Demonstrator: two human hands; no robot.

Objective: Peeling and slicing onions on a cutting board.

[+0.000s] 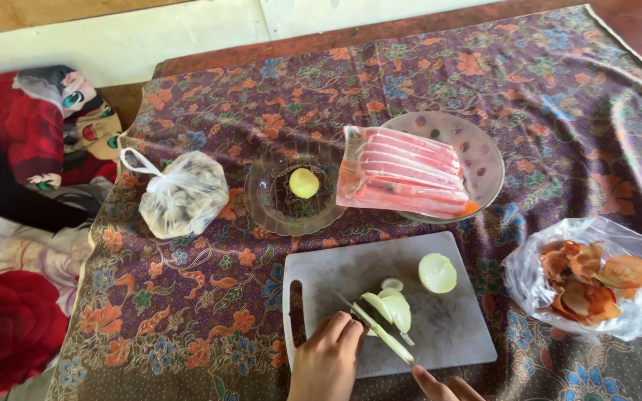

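Peeled onion half (389, 308) lies cut into slices on the white cutting board (455, 334), near its front edge. Left hand (328, 360) presses fingers closed on the slices. Right hand (447, 388) is mostly out of view; grip cannot be told. Knife blade (380, 330) rests against the slices. Judged: light, wet, slippery layers that separate easily; best pinched across the curved back.

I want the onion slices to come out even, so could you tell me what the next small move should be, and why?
Probably slide the left hand a little back along the onion piece and bring the knife down for another thin slice. The blade lies across the piece on the cutting board, cut slices lean beside it, and the fingers sit close to the blade. The right hand shows only at the frame edge.
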